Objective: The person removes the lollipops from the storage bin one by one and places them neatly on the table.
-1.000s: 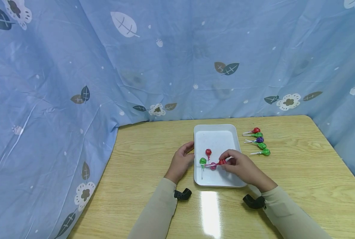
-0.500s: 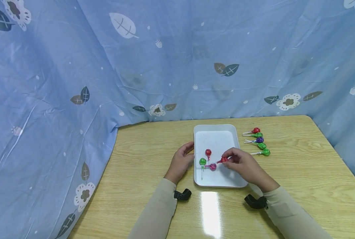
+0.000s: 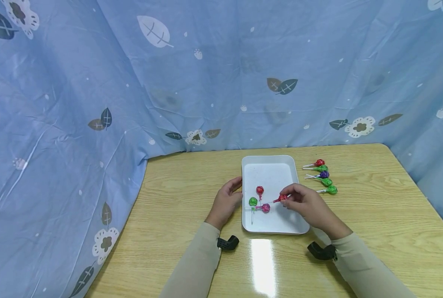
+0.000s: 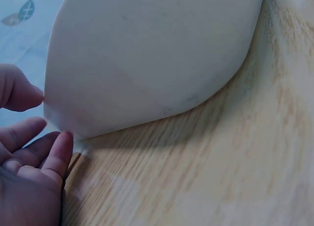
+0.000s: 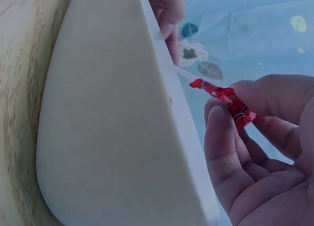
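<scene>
A white tray lies on the table, holding a red lollipop, a green lollipop and a pink lollipop whose stick crosses the green one's. My right hand pinches another red lollipop by its candy head between thumb and fingers, over the tray's right part. In the right wrist view that wrapped red lollipop has its white stick pointing away from the palm. My left hand rests at the tray's left side, fingers loosely bent, its fingertips at the tray wall.
Right of the tray, several lollipops lie in a column on the wooden table: red, purple and green ones. A blue patterned curtain hangs behind and at both sides.
The right hand has drawn the pinched red lollipop a little to the right, off the pink lollipop in the tray. The left hand stays at the tray's left side.
</scene>
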`<action>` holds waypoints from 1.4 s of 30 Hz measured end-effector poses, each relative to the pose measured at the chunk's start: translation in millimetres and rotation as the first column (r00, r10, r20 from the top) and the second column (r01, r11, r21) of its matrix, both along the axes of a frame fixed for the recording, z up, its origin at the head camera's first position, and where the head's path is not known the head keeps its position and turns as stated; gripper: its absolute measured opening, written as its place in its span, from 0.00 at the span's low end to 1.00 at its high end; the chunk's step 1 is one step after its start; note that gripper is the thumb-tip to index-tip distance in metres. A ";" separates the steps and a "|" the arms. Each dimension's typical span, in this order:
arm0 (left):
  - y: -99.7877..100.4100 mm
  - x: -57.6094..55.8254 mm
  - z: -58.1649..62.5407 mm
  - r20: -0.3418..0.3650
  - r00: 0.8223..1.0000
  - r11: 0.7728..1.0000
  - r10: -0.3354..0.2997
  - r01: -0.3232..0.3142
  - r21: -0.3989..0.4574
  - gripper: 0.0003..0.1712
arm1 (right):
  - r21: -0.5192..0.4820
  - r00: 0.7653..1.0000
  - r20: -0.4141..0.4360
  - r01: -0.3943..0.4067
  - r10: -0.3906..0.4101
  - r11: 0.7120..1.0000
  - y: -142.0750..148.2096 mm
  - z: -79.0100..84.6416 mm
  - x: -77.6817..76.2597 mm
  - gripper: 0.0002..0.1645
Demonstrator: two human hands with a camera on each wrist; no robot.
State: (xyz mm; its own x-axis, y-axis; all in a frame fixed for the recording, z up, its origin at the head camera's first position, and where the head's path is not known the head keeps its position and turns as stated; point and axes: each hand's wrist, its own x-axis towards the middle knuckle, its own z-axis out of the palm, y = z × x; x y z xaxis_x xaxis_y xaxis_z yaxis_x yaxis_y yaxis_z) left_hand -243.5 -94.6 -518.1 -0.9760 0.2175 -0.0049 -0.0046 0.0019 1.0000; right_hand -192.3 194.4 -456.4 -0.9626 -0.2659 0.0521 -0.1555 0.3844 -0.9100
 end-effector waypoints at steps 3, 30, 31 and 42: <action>0.0 0.0 0.3 -0.001 1.000 1.000 0.003 -0.003 -0.004 0.34 | 0.000 1.000 -0.003 0.005 -0.005 1.000 1.4 0.0 0.4 0.13; -0.4 -0.6 -0.9 0.009 1.000 1.000 0.004 -0.004 0.006 0.34 | -0.042 0.995 -0.038 0.089 -0.091 0.995 24.3 -3.6 1.2 0.13; -0.4 -0.6 -0.8 0.009 1.000 1.000 0.005 -0.005 0.006 0.34 | -0.042 0.995 -0.039 0.094 -0.095 0.995 25.4 -3.7 1.4 0.13; -0.5 -0.9 -1.4 0.010 1.000 1.000 0.002 -0.002 0.005 0.34 | -0.059 0.993 -0.025 0.113 -0.114 0.992 35.8 -7.2 3.9 0.12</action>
